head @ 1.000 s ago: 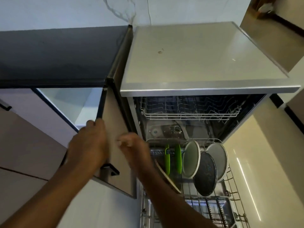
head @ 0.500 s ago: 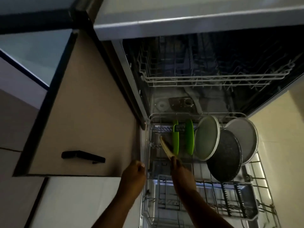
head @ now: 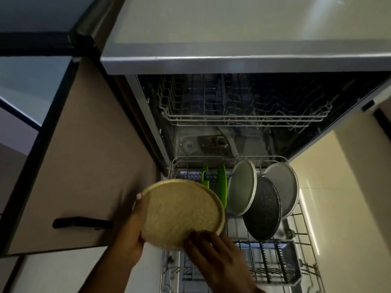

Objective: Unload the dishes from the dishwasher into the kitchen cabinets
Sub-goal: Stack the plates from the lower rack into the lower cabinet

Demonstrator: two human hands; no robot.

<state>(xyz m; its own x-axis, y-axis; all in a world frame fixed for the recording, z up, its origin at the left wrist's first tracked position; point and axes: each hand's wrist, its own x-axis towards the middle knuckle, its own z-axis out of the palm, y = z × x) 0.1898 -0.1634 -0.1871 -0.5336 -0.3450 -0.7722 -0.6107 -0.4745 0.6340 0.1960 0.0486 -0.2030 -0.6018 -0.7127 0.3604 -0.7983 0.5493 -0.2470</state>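
Item: tan speckled plate point(head: 182, 212), round, shallow raised rim, held face-up and slightly tilted above the near-left corner of the lower rack point(head: 304, 235), clear of its tines.
Material, judged: rigid, matte and grainy-looking, perhaps a fibre or melamine composite; likely light for its width and less brittle than ceramic, though a knock on the rim could chip it.
Grip surface, judged: the matte finish should give fair friction; possibly damp from the wash, so a slip is conceivable.
Best hold, judged: opposite edges of the rim, thumbs over the lip, fingers beneath.
Left hand point(head: 135, 235): grasps the plate's left edge, a fingertip showing over the rim.
Right hand point(head: 213, 248): fingers lie curled on the near rim; the underside contact is hidden.
Remaining load: two green plates point(head: 222, 187) upright on edge just behind the held plate; to their right a pale green-grey plate point(head: 242, 187), a dark speckled plate point(head: 262, 208) and a grey plate point(head: 283, 187), leaning and overlapping.
Upper rack point(head: 243, 119): wire, pushed in, no dishes visible.
Cabinet door point(head: 84, 166): left of the dishwasher, swung open, black handle point(head: 82, 222) near its lower edge.
Destination: cabinet interior not visible.
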